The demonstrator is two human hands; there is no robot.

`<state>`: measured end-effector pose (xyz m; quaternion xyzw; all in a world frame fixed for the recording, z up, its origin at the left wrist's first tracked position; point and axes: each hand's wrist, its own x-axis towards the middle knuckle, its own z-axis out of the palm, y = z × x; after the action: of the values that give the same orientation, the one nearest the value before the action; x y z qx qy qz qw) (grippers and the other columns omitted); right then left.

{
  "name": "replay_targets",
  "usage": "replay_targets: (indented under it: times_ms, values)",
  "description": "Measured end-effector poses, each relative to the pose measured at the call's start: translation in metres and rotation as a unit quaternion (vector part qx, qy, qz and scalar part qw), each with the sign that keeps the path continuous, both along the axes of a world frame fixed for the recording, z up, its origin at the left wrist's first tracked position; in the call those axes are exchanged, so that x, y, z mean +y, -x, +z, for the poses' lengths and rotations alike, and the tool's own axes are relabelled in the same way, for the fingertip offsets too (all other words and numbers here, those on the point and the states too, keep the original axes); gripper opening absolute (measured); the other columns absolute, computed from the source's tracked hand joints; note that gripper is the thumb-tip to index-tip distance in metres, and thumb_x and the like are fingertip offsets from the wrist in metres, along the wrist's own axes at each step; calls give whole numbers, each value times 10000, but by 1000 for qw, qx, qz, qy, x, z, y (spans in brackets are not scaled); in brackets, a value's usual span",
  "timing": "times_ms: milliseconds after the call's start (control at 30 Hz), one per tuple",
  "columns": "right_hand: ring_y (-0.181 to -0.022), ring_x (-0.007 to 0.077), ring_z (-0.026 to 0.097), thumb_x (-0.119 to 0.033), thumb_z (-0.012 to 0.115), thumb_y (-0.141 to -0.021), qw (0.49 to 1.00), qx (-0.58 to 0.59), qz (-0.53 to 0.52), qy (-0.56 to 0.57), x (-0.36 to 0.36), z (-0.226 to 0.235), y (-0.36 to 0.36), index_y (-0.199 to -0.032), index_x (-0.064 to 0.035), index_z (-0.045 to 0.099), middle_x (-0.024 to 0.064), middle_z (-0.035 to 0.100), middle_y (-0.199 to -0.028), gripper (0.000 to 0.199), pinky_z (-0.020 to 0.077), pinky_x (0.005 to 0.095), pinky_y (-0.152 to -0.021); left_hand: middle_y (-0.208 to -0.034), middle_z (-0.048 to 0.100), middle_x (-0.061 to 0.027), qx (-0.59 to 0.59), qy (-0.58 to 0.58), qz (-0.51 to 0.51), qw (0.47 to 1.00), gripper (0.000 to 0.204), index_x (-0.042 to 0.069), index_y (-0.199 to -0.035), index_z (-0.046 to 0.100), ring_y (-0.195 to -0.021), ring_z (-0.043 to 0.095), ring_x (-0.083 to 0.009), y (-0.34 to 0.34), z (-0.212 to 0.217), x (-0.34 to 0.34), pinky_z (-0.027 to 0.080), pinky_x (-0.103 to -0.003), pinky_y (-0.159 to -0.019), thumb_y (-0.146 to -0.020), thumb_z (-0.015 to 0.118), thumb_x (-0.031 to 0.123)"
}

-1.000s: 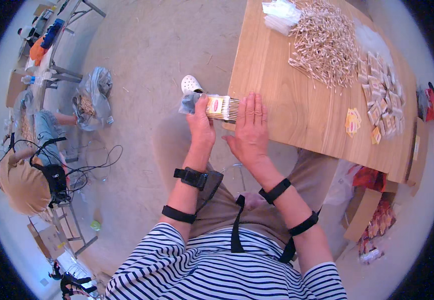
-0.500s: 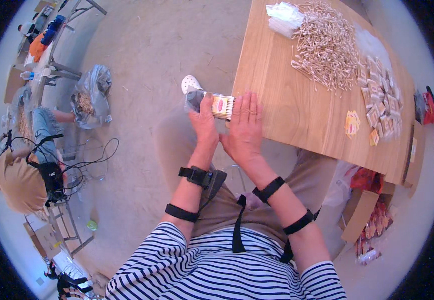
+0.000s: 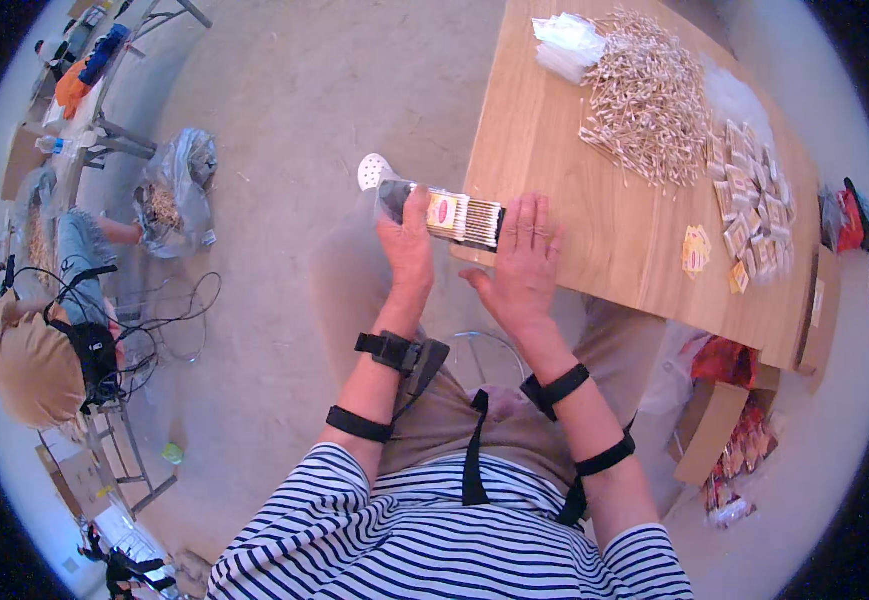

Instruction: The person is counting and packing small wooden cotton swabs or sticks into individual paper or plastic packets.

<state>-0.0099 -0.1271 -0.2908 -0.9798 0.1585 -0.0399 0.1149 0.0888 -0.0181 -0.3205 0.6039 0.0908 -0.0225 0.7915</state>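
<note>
My left hand is closed on a clear plastic bag and the near end of a row of cotton swabs. A yellow and white card lies on the swabs beside my thumb. Under the swabs a dark flat piece shows at the table's corner; its full shape is hidden. My right hand rests flat by the swab tips, fingers stretched out and thumb apart, holding nothing. Several yellow cards lie on the table to the right.
On the wooden table are a heap of loose swabs, clear bags and several filled packs. A cardboard box stands below at the right. Another person sits at the left near a plastic sack.
My right hand has slid right and its thumb has spread. More of the swab row and the dark piece beneath it now show. My left hand keeps its hold.
</note>
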Motion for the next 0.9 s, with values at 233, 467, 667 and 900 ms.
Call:
replay_targets:
  times_ms: [233, 467, 667, 900]
  values:
    - [-1518, 350, 123, -463, 870, -625, 1000, 14, -2, -5, 10, 1, -8, -1507, 45, 258, 187, 195, -1615, 1187, 159, 604, -1181, -883, 605, -15, 12, -6, 21, 1000, 150, 16, -976, 580, -790, 554, -96, 2, 6, -3, 482, -285, -716, -958, 627, 157]
    - [-1515, 347, 132, -464, 881, -606, 1000, -3, -1, -11, 22, -2, -15, -1501, 48, 271, 189, 202, -1611, 1198, 139, 597, -1187, -889, 609, -19, 18, 6, 13, 1000, 144, 15, -997, 582, -791, 558, -99, 1, -1, -3, 484, -282, -706, -952, 634, 142]
    - [-1514, 346, 133, -454, 883, -611, 999, -7, -1, -42, 19, -2, -15, -1505, 48, 261, 187, 189, -1615, 1200, 128, 573, -1197, -897, 615, 0, 59, 23, 3, 998, 176, 47, -1005, 597, -781, 569, -88, -6, 7, 10, 485, -283, -683, -949, 644, 208]
    - [-1516, 341, 136, -450, 873, -620, 1000, -3, 11, -26, 20, -1, -15, -1516, 34, 240, 178, 196, -1614, 1199, 145, 580, -1191, -1009, 671, -90, 119, 81, -11, 990, 345, -22, -1129, 599, -837, 685, -196, -22, -13, 26, 572, -349, -712, -929, 681, 248]
